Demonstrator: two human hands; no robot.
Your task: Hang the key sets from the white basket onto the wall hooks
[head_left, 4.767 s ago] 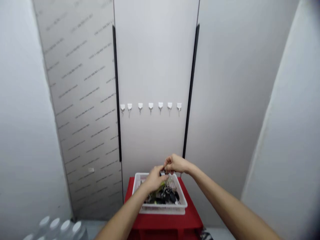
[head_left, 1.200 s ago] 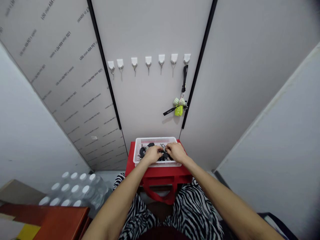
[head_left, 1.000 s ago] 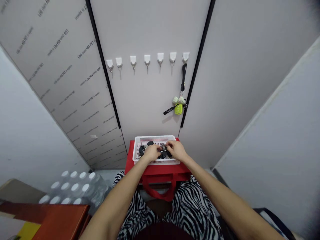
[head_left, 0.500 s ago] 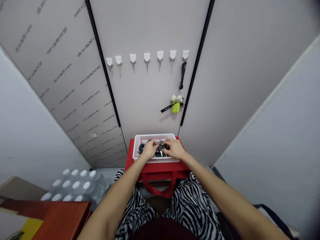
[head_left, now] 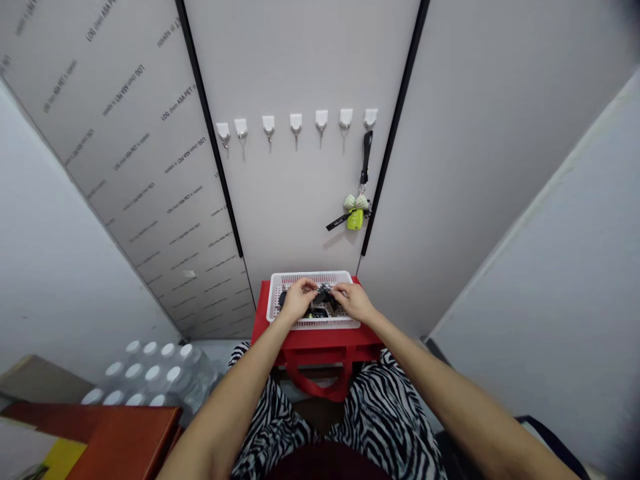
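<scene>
Over a white plastic basket, both my hands work close together. My left hand is pinched at the left side of a dark bunch of keys. From the other side, my right hand pinches the same bunch between thumb and fingers. Several black and metallic items lie in the basket below; they are too small to make out. My fingers partly cover the bunch.
The basket rests on a red bag at my knees. Several white hooks line the wall, and the rightmost carries a black strap with a yellow-green key charm. Capped bottles and an orange-brown box stand left.
The view has tilted slightly. My right hand has drawn a little to the right and its fingers are straighter. The silver key blade that hung between my hands no longer shows.
</scene>
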